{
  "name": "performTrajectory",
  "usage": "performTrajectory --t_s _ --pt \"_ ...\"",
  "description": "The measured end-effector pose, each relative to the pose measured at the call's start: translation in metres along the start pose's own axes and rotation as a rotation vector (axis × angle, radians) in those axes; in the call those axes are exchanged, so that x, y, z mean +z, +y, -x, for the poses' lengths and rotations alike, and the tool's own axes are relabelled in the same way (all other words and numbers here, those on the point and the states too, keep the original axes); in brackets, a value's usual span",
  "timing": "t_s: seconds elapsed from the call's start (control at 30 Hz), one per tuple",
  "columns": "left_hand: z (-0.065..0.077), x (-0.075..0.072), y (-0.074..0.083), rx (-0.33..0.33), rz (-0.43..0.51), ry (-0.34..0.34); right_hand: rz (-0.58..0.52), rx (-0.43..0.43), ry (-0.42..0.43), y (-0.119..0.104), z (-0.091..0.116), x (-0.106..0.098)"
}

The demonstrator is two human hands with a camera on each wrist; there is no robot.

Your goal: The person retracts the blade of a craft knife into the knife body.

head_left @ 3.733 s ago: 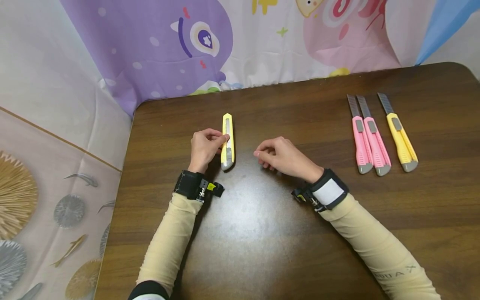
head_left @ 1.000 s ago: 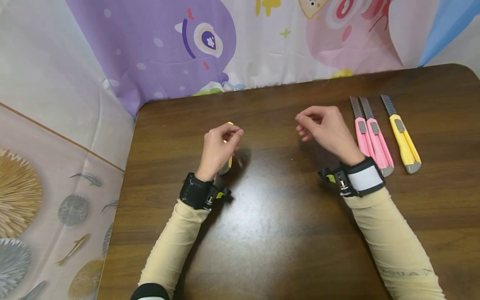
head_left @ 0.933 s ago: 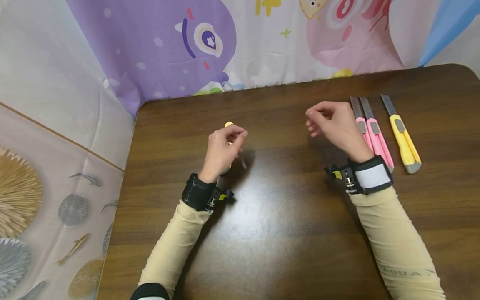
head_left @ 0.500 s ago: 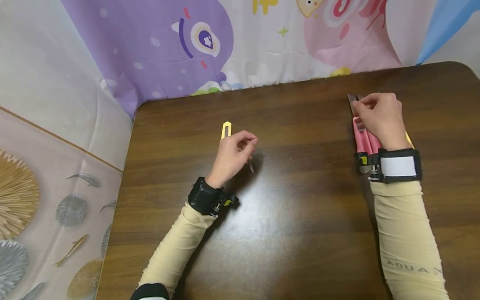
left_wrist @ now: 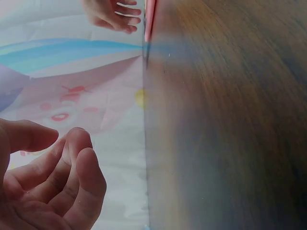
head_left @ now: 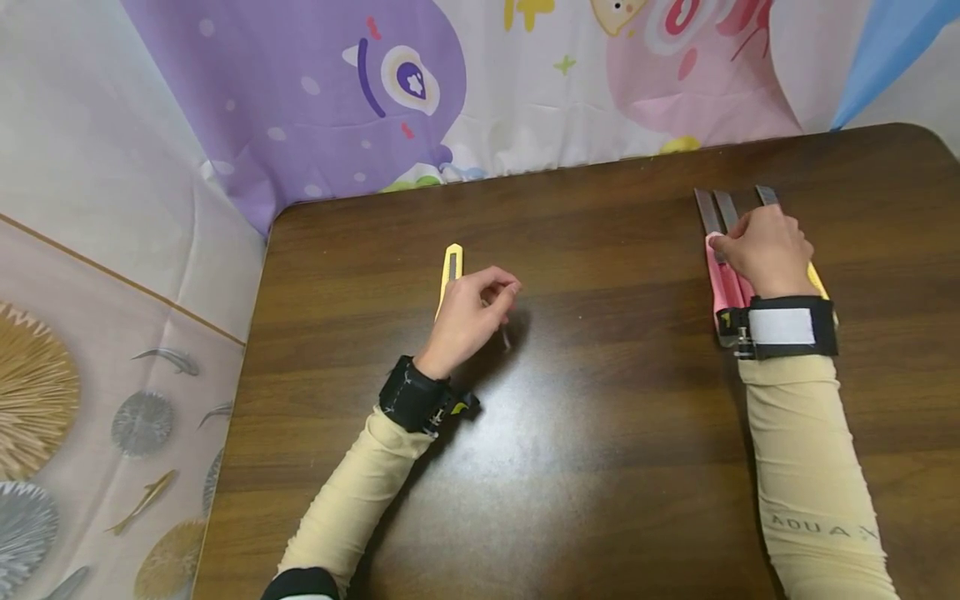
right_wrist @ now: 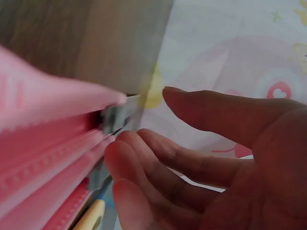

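My left hand (head_left: 468, 317) hovers above the table with loosely curled fingers and holds nothing. Beneath it lies a yellow utility knife (head_left: 452, 264), its lower part hidden by the hand; no blade sticks out at its tip. Over at the right, my right hand (head_left: 768, 250) is just above two pink utility knives with extended blades. Its thumb is close to the left pink knife (head_left: 718, 279). In the right wrist view, thumb and fingers stand apart beside that pink knife (right_wrist: 53, 98), gripping nothing. The second pink knife (head_left: 727, 210) is partly covered by the hand.
A second yellow utility knife (head_left: 817, 280) with its blade out lies right of the pink ones, mostly behind my right hand. The brown wooden table (head_left: 570, 467) meets a patterned cloth (head_left: 525, 108) at its far edge and another cloth (head_left: 97, 350) at the left.
My right hand has moved right from mid-table to the pink knives. My left hand has let go of the yellow knife, lifted and drifted right.
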State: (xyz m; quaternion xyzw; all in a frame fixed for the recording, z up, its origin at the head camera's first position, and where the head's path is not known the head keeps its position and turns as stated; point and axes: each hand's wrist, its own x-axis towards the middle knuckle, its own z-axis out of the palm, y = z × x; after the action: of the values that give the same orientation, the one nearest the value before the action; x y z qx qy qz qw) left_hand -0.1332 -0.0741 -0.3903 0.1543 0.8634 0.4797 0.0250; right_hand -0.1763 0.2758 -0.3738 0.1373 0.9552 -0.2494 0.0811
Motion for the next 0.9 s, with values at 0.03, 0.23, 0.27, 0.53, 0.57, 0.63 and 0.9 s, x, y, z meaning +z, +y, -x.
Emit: performTrajectory --t_s 0.03,0.23,0.27,0.53,0.57,0.63,0.9 --pt "0.0000 0.0001 -0.0001 -0.002 0.002 -0.002 0.014 0.007 -0.007 0.0010 -0.0006 0.0002" --pt "-0.0002 0.0005 -0.0010 -0.007 0.000 -0.009 0.057 0.037 -0.041 0.0057 -0.0050 0.0013" --pt "-0.0003 0.0005 -0.0010 -0.006 -0.002 -0.009 0.063 0.041 -0.045 0.0059 -0.0057 0.0016" --pt "-0.0003 -0.0003 -0.0007 -0.004 -0.005 -0.015 0.113 0.058 -0.077 0.0048 -0.0089 0.0056" --pt "-0.0003 -0.0004 -0.0008 -0.003 -0.005 -0.017 0.118 0.058 -0.083 0.0044 -0.0091 0.0060" --pt "-0.0002 -0.0006 -0.0010 -0.003 -0.006 -0.020 0.130 0.058 -0.095 0.0036 -0.0092 0.0066" --pt "-0.0004 -0.0012 -0.0021 -0.002 -0.006 -0.027 0.155 0.053 -0.104 0.0016 -0.0097 0.0085"
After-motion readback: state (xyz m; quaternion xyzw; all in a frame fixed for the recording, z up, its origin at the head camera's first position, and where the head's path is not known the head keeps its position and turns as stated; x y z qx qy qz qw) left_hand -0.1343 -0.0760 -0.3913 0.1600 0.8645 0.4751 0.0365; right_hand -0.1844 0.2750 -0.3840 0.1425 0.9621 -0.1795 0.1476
